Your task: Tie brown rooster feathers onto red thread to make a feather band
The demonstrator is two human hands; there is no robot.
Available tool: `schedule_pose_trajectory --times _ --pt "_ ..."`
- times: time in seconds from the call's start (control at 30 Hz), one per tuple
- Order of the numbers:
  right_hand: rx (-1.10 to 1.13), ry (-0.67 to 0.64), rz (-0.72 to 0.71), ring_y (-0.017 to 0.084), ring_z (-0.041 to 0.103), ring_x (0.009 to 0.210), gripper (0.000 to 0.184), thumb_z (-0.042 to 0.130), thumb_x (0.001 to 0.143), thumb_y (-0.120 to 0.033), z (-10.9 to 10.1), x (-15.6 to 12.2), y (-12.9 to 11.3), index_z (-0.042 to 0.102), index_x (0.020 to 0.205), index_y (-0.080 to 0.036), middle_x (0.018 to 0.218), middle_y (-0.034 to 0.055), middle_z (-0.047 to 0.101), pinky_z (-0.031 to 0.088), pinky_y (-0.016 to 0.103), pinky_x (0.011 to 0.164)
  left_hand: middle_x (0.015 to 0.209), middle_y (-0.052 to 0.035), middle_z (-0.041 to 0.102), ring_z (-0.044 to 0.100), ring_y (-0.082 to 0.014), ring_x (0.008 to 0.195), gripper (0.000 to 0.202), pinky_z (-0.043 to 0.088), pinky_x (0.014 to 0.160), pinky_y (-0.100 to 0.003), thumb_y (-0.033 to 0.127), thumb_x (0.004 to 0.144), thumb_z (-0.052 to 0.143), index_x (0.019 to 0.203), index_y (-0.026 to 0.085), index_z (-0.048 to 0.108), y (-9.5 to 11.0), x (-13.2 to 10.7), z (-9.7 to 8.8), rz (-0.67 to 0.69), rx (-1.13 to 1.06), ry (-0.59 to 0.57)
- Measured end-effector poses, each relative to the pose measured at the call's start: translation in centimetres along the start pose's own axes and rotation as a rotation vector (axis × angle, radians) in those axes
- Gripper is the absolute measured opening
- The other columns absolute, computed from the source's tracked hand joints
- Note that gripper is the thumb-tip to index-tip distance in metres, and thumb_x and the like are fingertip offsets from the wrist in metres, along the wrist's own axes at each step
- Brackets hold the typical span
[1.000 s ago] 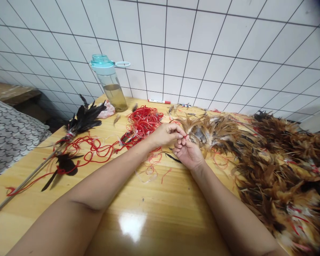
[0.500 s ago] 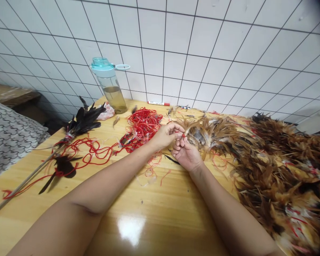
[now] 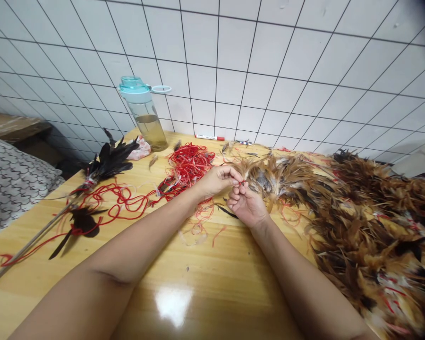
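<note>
My left hand and my right hand meet above the table, fingertips pinched together. Between them shows a small bit of red string, most of it hidden by the fingers. Just beyond my right hand lies a bundle of brown feathers with pale quills. Left of my hands sits a tangled heap of red string. Loose red cords run from it toward a bunch of black feathers on a thin stick.
A bottle with a teal lid stands at the back left beside a crumpled pinkish cloth. A red-capped marker lies along the tiled wall. Piles of brown feathers cover the right side of the wooden table.
Both hands stay nearly in place, with the fingertips shifting slightly around the red string. The whole view has drifted a little.
</note>
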State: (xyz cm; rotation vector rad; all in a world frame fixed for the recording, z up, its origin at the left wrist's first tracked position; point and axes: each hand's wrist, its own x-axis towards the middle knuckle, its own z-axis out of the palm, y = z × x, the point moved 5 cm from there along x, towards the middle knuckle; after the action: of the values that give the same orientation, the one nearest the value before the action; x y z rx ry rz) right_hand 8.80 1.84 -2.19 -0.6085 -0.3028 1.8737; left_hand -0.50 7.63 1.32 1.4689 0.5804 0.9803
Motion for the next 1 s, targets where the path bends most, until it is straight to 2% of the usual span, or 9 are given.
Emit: schedule_pose_trajectory --times 0.1,0.27,0.43,0.5,0.6,0.73,0.83,0.93,1.0 --pt "-0.003 -0.007 0.001 0.007 0.040 0.051 0.030 0.052 0.091 -0.019 0.1 0.0 0.0 0.046 0.061 -0.017 0.060 -0.0034 0.050 0.036 0.019 0.050 0.082 -0.0051 0.068 0.064 -0.0109 0.077 0.015 0.049 0.076 -0.024 0.021 0.072 0.074 0.081 0.011 0.066 0.1 0.0 0.0 -0.005 0.032 -0.002" --pt "-0.074 -0.013 0.000 0.007 0.041 0.051 0.034 0.057 0.091 -0.030 0.3 -0.1 0.0 0.046 0.061 -0.017 0.058 -0.0029 0.049 0.037 0.018 0.049 0.070 0.0003 0.061 0.058 -0.0081 0.065 0.008 0.046 0.067 -0.023 0.016 0.075 0.067 0.082 0.012 0.063 0.3 0.0 -0.1 0.008 0.076 0.093" --pt "-0.166 0.073 -0.023 0.005 0.042 0.049 0.025 0.064 0.086 -0.038 0.1 0.1 0.0 0.055 0.074 -0.018 0.060 -0.0043 0.052 0.036 0.017 0.048 0.069 0.0016 0.059 0.055 -0.0077 0.062 0.006 0.045 0.063 -0.022 0.013 0.075 0.062 0.081 0.013 0.060 0.2 0.2 -0.3 0.005 0.096 0.124" --pt "-0.220 0.099 -0.088 0.005 0.043 0.048 0.025 0.071 0.081 -0.037 -0.2 0.3 -0.3 0.054 0.078 -0.019 0.061 -0.0054 0.053 0.036 0.017 0.047 0.067 0.0019 0.058 0.054 -0.0075 0.060 0.005 0.044 0.061 -0.021 0.012 0.076 0.060 0.081 0.013 0.059 0.0 0.2 -0.6 -0.022 0.113 0.108" --pt "-0.348 0.139 -0.234 0.005 0.044 0.047 0.033 0.079 0.069 -0.036 -0.8 0.6 -1.0 0.051 0.077 -0.020 0.058 -0.0078 0.052 0.034 0.017 0.045 0.065 0.0021 0.058 0.053 -0.0067 0.057 0.005 0.042 0.059 -0.020 0.011 0.076 0.060 0.080 0.012 0.058 -0.3 0.3 -0.8 -0.063 0.139 0.070" --pt "-0.579 0.227 -0.398 0.004 0.041 0.044 0.038 0.082 0.059 -0.037 -1.7 0.8 -2.2 0.054 0.078 -0.020 0.054 -0.0100 0.049 0.031 0.016 0.042 0.064 0.0021 0.058 0.053 -0.0067 0.057 0.006 0.042 0.058 -0.019 0.009 0.075 0.060 0.080 0.012 0.059 -0.4 0.2 -0.6 -0.085 0.168 0.014" --pt "-0.709 0.266 -0.353 0.004 0.040 0.043 0.037 0.082 0.057 -0.039 -2.1 0.9 -2.4 0.056 0.075 -0.018 0.052 -0.0084 0.050 0.029 0.016 0.040 0.064 0.0020 0.058 0.054 -0.0069 0.057 0.004 0.043 0.058 -0.020 0.011 0.076 0.060 0.079 0.012 0.059 -0.2 0.1 -0.4 -0.083 0.171 0.008" --pt "-0.757 0.292 -0.286 0.004 0.039 0.043 0.038 0.081 0.055 -0.040 -2.3 0.9 -2.4 0.057 0.073 -0.017 0.053 -0.0063 0.051 0.025 0.017 0.038 0.065 0.0021 0.059 0.055 -0.0067 0.057 0.007 0.044 0.058 -0.020 0.012 0.076 0.062 0.081 0.012 0.058 -0.3 0.1 -0.3 -0.083 0.162 0.030" --pt "-0.782 0.315 -0.289 0.005 0.039 0.042 0.038 0.081 0.054 -0.041 -2.4 0.9 -2.4 0.056 0.071 -0.017 0.051 -0.0063 0.050 0.023 0.018 0.038 0.068 0.0021 0.059 0.055 -0.0064 0.057 0.010 0.045 0.058 -0.020 0.013 0.075 0.064 0.083 0.012 0.057 -0.6 0.1 -0.4 -0.084 0.153 0.053"
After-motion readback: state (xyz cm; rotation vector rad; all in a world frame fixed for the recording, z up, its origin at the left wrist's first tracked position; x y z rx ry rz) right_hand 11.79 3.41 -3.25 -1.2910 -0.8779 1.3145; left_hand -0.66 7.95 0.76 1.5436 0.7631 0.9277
